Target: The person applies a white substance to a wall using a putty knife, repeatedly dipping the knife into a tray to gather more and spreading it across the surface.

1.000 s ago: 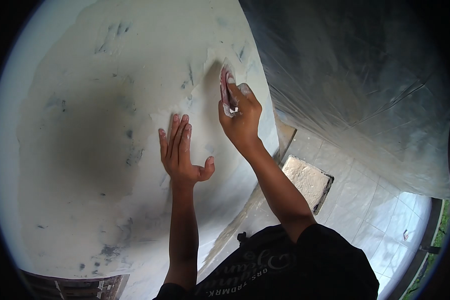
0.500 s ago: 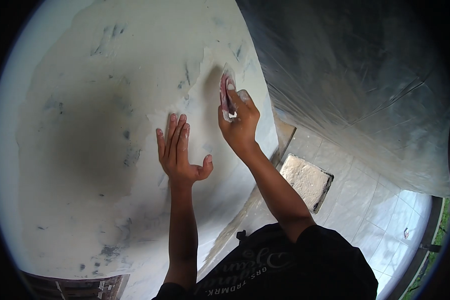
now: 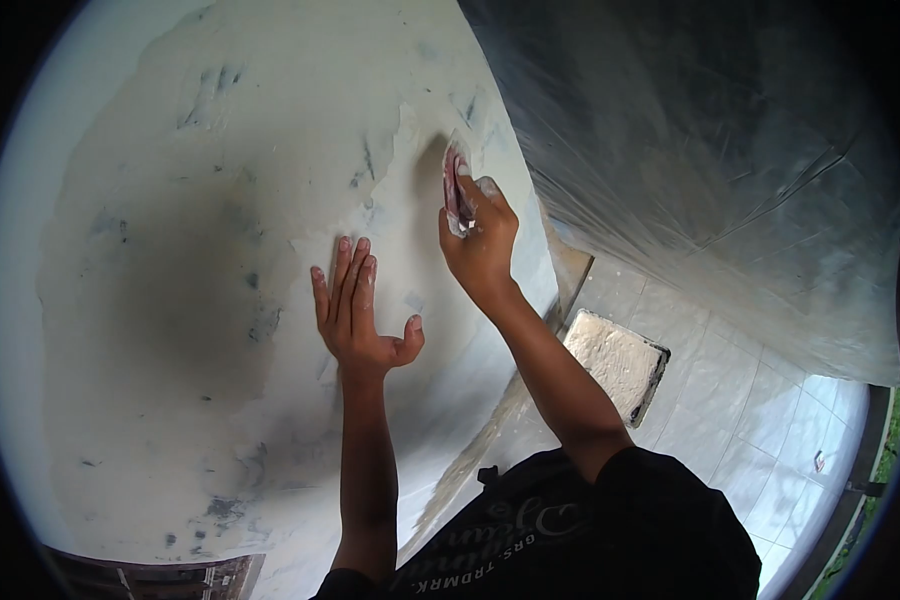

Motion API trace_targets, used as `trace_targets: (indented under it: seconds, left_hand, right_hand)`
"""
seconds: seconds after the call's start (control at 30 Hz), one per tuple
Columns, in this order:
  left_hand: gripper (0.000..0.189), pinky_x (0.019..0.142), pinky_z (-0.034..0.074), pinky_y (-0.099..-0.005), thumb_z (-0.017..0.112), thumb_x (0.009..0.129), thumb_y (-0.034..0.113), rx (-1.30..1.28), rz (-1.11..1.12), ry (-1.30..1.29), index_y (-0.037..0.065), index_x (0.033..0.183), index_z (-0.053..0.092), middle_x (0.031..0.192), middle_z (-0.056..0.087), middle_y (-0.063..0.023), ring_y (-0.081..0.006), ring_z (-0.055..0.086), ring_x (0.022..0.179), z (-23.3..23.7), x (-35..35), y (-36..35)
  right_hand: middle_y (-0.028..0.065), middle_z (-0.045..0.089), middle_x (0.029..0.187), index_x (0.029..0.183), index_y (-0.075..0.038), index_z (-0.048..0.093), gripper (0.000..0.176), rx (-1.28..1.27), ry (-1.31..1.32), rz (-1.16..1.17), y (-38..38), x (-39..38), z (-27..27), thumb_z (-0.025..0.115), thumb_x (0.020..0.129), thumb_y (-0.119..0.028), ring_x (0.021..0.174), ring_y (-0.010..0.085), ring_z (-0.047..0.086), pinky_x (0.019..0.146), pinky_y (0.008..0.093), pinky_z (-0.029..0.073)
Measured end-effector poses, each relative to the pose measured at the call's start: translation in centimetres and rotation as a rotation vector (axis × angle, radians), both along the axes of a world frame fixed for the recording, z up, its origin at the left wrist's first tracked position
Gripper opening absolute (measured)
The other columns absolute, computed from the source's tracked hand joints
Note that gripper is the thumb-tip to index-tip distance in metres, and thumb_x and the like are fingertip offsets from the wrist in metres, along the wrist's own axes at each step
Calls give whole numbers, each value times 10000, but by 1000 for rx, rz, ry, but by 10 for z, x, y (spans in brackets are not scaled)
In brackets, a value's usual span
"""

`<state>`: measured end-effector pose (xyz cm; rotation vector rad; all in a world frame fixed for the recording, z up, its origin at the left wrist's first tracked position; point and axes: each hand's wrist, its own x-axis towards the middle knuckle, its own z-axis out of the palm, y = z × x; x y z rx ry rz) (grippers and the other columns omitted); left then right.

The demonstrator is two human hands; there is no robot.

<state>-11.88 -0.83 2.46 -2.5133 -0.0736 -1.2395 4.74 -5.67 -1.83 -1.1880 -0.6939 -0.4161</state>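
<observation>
**Pinkish blade (image 3: pixel 451 182) up at twelve o'clock, in front of a flecked wall (image 3: pixel 300 130)!**

And there, just past twelve: clamped between thumb and curled fingers of the right hand (image 3: pixel 483 240). Touching the wall or just off it? Impossible to tell from this angle. Over towards nine, the left hand (image 3: pixel 355 325): holding nothing, palm to the wall, thumb spread wide, apparently braced.

Now for the danger! Tilt too steeply, and probably gouge or ridge the thin coat (image 3: pixel 410 175). Slip on those smeared fingers, and perhaps lose the grip. Lean too hard through the left palm, and likely print marks into any damp patch; damp or dry, though, hard to say. Step carelessly towards four o'clock, and possibly straight into the tray (image 3: pixel 660 378), low on the tiled floor (image 3: pixel 705 350).

What a mix of textures, too! On the wall, chalky off-white, bluish-grey flecks, a ragged coat edge between eleven and twelve. On the blade, thin and nearly edge-on, white smears. In the squarish, dark-rimmed tray, pale paste (image 3: pixel 610 355), lumpy and thick-looking. At two, cloudy plastic sheeting (image 3: pixel 690 150), creased into long folds.
</observation>
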Motion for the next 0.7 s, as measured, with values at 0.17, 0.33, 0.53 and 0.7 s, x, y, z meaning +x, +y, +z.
trace_targets:
  seconds: [0.17, 0.33, 0.53, 0.7]
  left_hand:
    - [636, 1134, 167, -570, 492, 853, 395, 4, 19, 4, -36, 1319, 447, 1296, 573, -230, -423, 494, 1274, -1, 0, 0]
    - [631, 1134, 170, -567, 492, 858, 395, 5, 5, -5, -32, 1320, 447, 1299, 573, -226, -421, 498, 1271, 0, 2, 0]
    - [627, 1137, 170, -560, 491, 861, 395, 17, 19, -3, -31, 1320, 447, 1303, 570, -226, -419, 499, 1271, 1, 1, 0]
    - [625, 1136, 171, -562, 495, 855, 387, 8, 23, 3, -28, 1320, 446, 1303, 570, -225, -417, 499, 1271, -1, 0, 0]
  right_hand:
    - [217, 619, 917, 1141, 61, 619, 450, -114, -75, -9, 26, 14, 25, 692, 697, 43, 748, 319, 638, 655, 353, 512]
    - [220, 619, 940, 1146, 30, 637, 489, -101, -89, 202, -17, -45, -26, 712, 664, 55, 805, 343, 644, 701, 362, 534]
    - [187, 596, 861, 1117, 60, 629, 428, -37, 9, 64, -6, 7, 19, 674, 692, 71, 728, 291, 624, 643, 326, 509]
    - [266, 609, 960, 1145, 54, 615, 502, -126, -10, 94, 23, 16, 25, 673, 648, 81, 902, 411, 608, 804, 434, 515]
